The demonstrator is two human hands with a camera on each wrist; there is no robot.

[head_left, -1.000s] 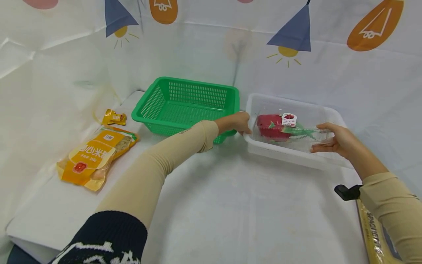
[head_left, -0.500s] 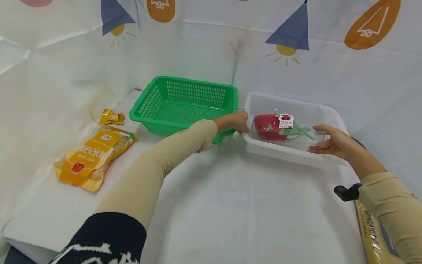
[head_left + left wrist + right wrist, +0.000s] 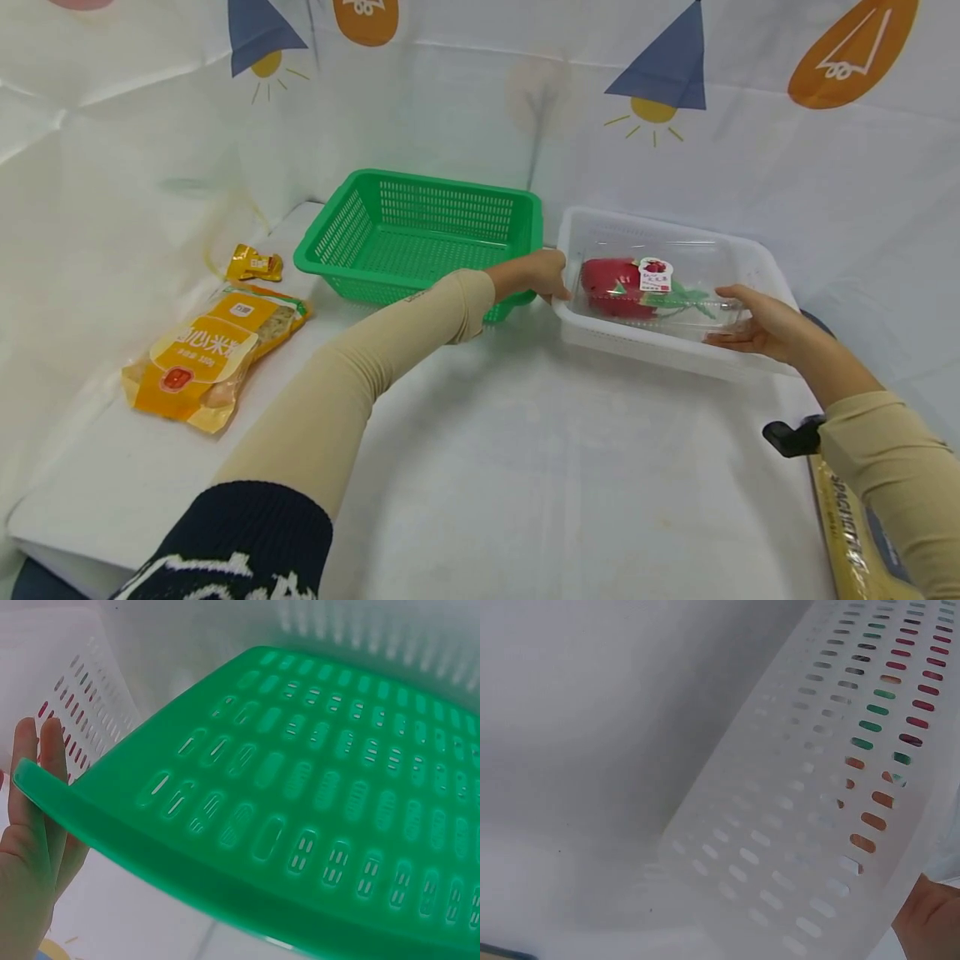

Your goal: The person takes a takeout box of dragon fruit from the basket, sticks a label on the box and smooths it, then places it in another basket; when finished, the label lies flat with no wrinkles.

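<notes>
While both arms reached fwd over the white tabletop [image 3: 525, 467], nearest to the person lay a spaghetti pack [image 3: 855, 533] at the right edge, by the right sleeve w/ a black wrist-cam clip. Further left sat an orange snack bag [image 3: 213, 354], and a small gold wrapper [image 3: 257, 266] just beyond it.

Mid-table: left hand [image 3: 538, 277] was at the left end of the white basket [image 3: 660, 346], fingers curled over its rim at the near-left corner, squeezed between it and the green basket [image 3: 420, 237]. The left wrist view showed straight fingers [image 3: 37, 787] flat against the white slotted wall, so grip looked loose, more a press than a clamp. Right hand [image 3: 753, 321] was at the basket's right end, thumb over the rim and fingers under it; looked like a hold, though the right wrist view caught only a sliver of skin.

Inside the white basket: a clear clamshell w/ red dragon fruit [image 3: 622, 287] lying on the floor, label up.

Progress, my read: fruit box already in the white basket, both hands on the ends; basket apparently not lifted, resting on the table. Green basket had nothing in it. Bag, wrapper, spaghetti all outside both baskets.
</notes>
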